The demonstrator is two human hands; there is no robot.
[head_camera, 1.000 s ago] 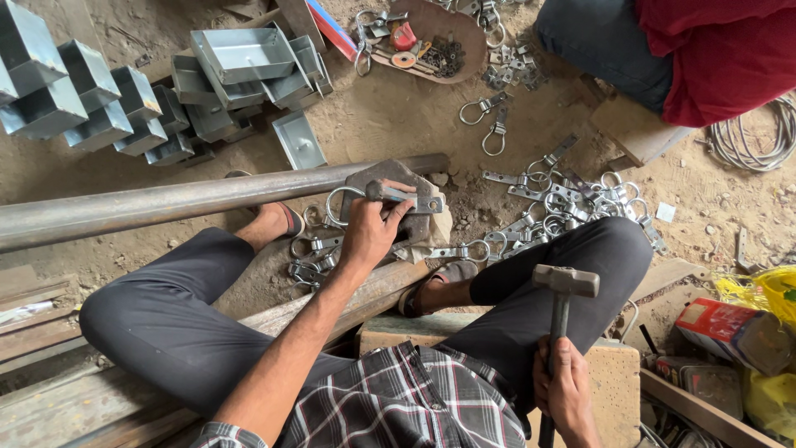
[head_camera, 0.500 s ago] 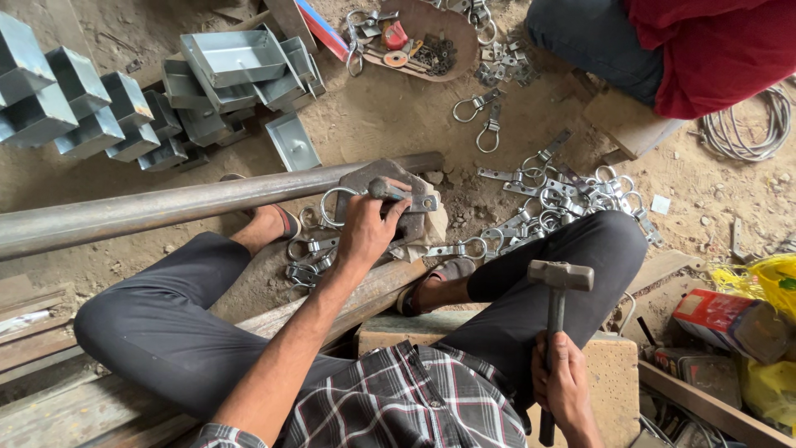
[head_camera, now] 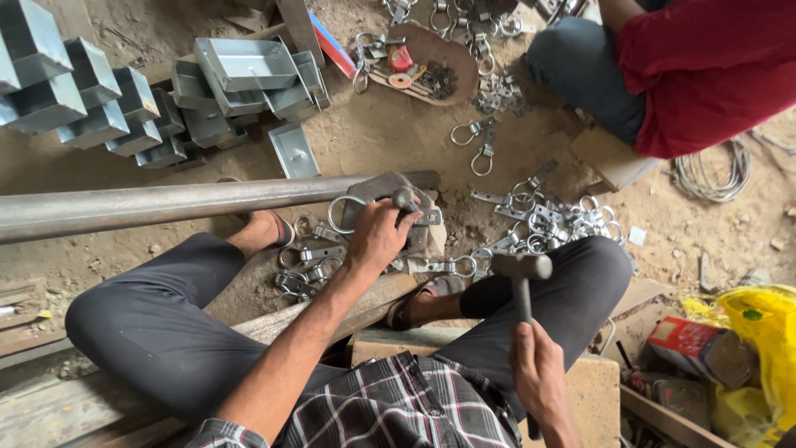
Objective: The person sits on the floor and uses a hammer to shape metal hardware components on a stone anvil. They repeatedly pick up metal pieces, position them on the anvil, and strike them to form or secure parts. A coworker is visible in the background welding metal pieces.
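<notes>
Far to the left of the fingers, a stack of galvanised metal boxes (head_camera: 91,99) sits on the dirt floor (head_camera: 390,133), with open rectangular trays (head_camera: 245,66) beside it. A long steel pipe (head_camera: 166,202) runs from the left edge towards the left hand (head_camera: 377,236), ending under a worn metal block (head_camera: 385,191). The left hand's fingers (head_camera: 398,217) are curled together, pressing a ring clamp (head_camera: 348,211) (a wire loop joined to a flat strap) against the block; the loop shows just left of the knuckles and the strap end (head_camera: 429,218) just right of the fingertips. Below the wrist lie more loose clamps (head_camera: 303,270), between the person's sandalled feet.

Right of these fingers, a larger heap of finished clamps (head_camera: 547,220) is spread on the ground. The right hand (head_camera: 539,382) is closed around the handle of a hammer (head_camera: 521,270), whose head is raised above the thigh, near but apart from the left hand. Beyond the heap, a shallow round pan (head_camera: 431,62) holds small parts. At upper right sits a co-worker in a red shirt (head_camera: 705,70), with coiled wire (head_camera: 713,170) beside. Far right of the hammer hand lie a yellow bag (head_camera: 759,332) and a red tin (head_camera: 701,348).
</notes>
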